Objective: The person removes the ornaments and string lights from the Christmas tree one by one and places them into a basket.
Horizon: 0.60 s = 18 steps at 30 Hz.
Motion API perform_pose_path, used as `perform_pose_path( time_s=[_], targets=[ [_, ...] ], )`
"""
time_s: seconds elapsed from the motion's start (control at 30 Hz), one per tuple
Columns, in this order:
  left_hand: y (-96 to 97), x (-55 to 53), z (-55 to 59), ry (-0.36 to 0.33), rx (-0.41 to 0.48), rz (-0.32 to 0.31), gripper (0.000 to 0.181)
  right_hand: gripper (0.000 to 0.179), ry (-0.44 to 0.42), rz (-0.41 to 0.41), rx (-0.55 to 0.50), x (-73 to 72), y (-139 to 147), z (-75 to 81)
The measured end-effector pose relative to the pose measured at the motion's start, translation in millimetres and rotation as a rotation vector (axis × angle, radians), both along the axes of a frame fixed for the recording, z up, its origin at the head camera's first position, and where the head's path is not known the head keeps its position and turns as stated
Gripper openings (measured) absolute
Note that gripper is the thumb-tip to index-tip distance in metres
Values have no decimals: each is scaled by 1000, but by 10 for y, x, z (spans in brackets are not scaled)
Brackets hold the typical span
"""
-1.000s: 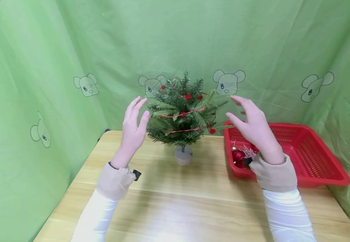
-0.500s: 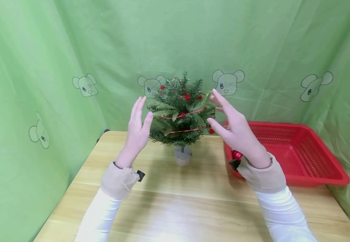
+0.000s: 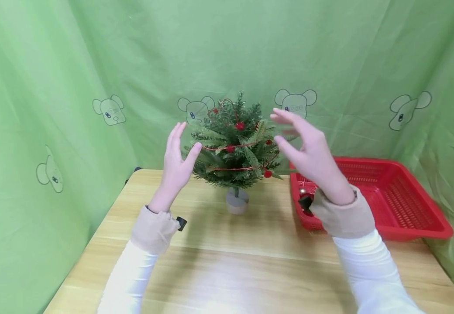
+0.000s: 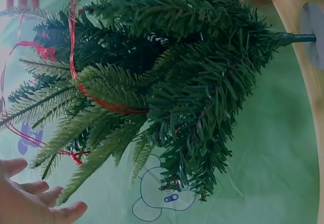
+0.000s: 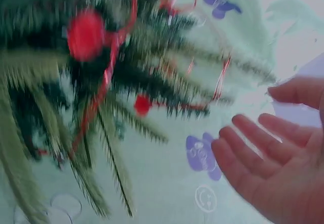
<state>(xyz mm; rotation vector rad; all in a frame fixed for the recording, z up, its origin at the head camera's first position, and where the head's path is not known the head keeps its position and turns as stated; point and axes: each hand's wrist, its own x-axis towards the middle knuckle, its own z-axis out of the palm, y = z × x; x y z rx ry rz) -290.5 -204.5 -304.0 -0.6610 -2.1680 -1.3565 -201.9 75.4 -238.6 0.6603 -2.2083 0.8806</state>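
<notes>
A small artificial Christmas tree (image 3: 231,144) stands upright on the table in a pale round base (image 3: 237,201). A thin red garland (image 3: 235,168) with fuzzy red pompoms (image 3: 240,125) winds around its branches. At the tree's left side my left hand (image 3: 177,168) is raised, fingers extended and thumb apart; the left wrist view has its fingertips right at a branch tip. My right hand (image 3: 309,150) is held up on the other side, fingers spread and slightly bent, with nothing in them. In the right wrist view the branches (image 5: 116,133) and pompoms are blurred.
A red plastic basket (image 3: 419,205) sits at the right of the wooden table (image 3: 227,261), partly behind my right forearm. Ornaments (image 3: 302,192) lie in its left end. Green curtains (image 3: 227,48) with bear-head prints enclose the table at the back and sides.
My right hand moved left to the tree's right branches, then back slightly right and up. The left hand shifted a little right. The tree's garland and pompoms have shifted slightly left.
</notes>
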Motion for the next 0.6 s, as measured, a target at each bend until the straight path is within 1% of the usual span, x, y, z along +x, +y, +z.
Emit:
perform_pose_path(
  time_s=[0.07, 0.13, 0.23, 0.33, 0.37, 0.43, 0.5, 0.6],
  targets=[
    [-6, -8, 2, 4, 3, -4, 67, 46, -31, -59, 28, -96, 43, 78],
    [-15, -17, 0, 3, 5, -8, 66, 39, -75, -105, 107, -210, 66, 125],
    [-21, -36, -16, -11, 13, -17, 64, 37, -151, -107, 241, -356, 61, 159],
    [-13, -54, -41, -21, 21, -25, 63, 39, -191, -86, 298, -461, 47, 161],
    [-6, -59, -48, -22, 23, -26, 63, 39, -193, -83, 299, -480, 46, 164],
    [5, -63, -56, -20, 26, -29, 62, 35, -171, -75, 277, -518, 56, 164],
    [16, -67, -61, -17, 29, -27, 61, 30, -134, -66, 257, -538, 76, 167],
    [28, -63, -61, -17, 27, -28, 61, 23, -66, -35, 259, -554, 119, 164]
  ],
)
